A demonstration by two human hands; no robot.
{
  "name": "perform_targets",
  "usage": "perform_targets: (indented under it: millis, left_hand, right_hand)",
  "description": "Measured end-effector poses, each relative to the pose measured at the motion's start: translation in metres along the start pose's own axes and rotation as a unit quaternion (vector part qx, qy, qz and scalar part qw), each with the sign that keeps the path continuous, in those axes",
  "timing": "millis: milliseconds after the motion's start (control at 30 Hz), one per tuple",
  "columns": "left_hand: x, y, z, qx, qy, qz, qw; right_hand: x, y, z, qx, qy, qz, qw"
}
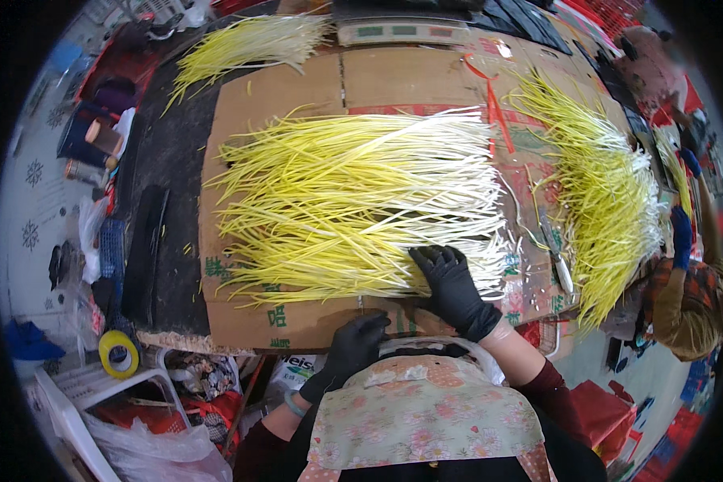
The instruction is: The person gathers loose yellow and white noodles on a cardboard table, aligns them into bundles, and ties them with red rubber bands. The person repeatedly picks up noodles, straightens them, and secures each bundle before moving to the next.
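Note:
A wide layer of yellow chives (361,205) lies across flattened cardboard (410,78), yellow leaf tips to the left and white stalk ends to the right. My right hand (455,292), in a black glove, rests its fingers on the near edge of the layer, by the white stalks. Whether it grips any stalks is hidden. My left hand (356,346), also black-gloved, is at the cardboard's front edge with curled fingers, just short of the chives. A knife (555,256) with a pale handle lies to the right among trimmed scraps.
More yellow chives are heaped at the right (608,199) and bunched at the far left (253,45). A scale (400,31) stands at the back, and red ribbon (494,105) lies on the cardboard. Yellow tape (118,354) is by the left corner. A blue-gloved co-worker (687,289) is at right.

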State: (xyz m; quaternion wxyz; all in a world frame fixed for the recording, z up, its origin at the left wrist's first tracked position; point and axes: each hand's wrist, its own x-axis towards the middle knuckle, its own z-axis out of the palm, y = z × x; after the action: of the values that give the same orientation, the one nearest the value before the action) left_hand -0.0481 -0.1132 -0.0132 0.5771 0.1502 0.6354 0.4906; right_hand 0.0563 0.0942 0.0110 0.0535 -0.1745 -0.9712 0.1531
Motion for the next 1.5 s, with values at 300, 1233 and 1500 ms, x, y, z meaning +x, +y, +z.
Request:
perform_targets:
  millis: [300,1233,1500]
  left_hand:
    - [0.033,0.028,-0.005,-0.046,0.059,0.201,0.977]
    - [0.051,0.031,0.014,0.553,0.001,0.320,0.769]
    - [0.050,0.028,0.015,0.495,0.026,0.343,0.798]
  right_hand:
    - [-0.004,0.014,-0.005,0.126,0.160,0.073,0.976]
    - [0.103,0.102,-0.007,0.106,0.126,0.044,0.985]
    - [0.128,0.107,-0.070,0.111,0.147,-0.023,0.983]
